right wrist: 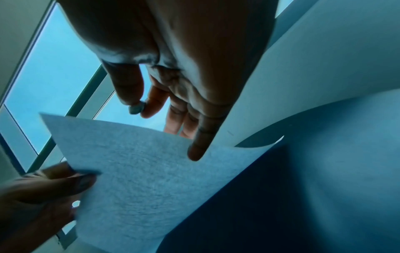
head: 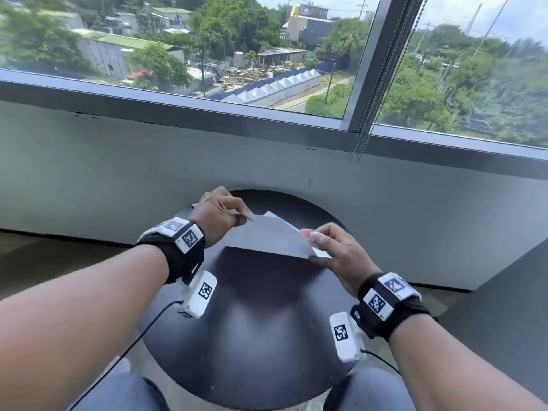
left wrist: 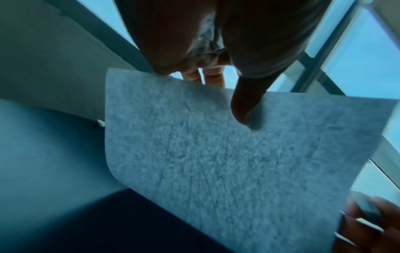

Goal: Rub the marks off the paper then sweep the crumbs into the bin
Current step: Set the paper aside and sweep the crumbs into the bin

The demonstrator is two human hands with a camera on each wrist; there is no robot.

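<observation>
Overhead, the left hand (head: 218, 213) and right hand (head: 335, 252) each pinch an opposite edge of the paper (head: 274, 235), lifted above the round dark table (head: 252, 336) near the window (head: 207, 54), while each wrist view shows the sheet's grey underside clamped between thumb and fingers.

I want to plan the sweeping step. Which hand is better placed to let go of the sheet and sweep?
Probably the left hand: it pinches only the paper. The right hand holds the paper and also a small eraser-like piece at thumb and forefinger.
</observation>
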